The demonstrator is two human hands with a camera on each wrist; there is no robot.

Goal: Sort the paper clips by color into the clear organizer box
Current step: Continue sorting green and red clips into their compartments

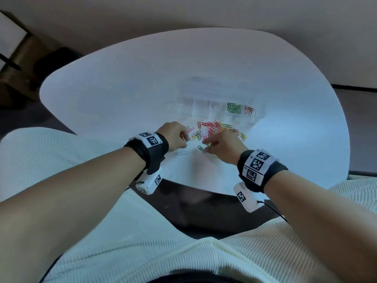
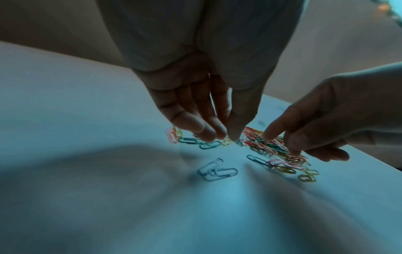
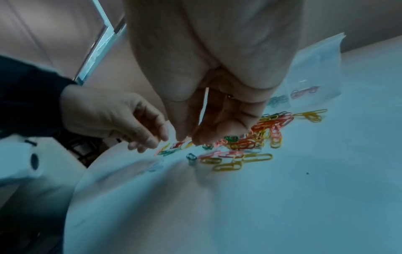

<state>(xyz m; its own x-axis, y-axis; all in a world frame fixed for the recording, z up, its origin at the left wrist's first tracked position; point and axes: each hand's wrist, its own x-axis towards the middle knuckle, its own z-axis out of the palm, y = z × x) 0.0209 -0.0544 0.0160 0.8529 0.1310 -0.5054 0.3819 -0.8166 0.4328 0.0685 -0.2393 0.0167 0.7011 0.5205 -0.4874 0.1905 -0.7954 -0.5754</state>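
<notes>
A mixed pile of coloured paper clips lies on the white table, just in front of the clear organizer box. One box compartment holds green clips, and the one to its right holds red clips. My left hand is at the pile's left edge. Its thumb and fingertips close on a yellow clip that still lies on the table. My right hand reaches into the pile with its index finger extended and touching clips. Nothing shows between its finger and thumb.
Two white clips lie apart near the left hand. A single green clip lies by the right hand, and several yellow clips are scattered at the pile's near side. The table's front edge is close to my wrists.
</notes>
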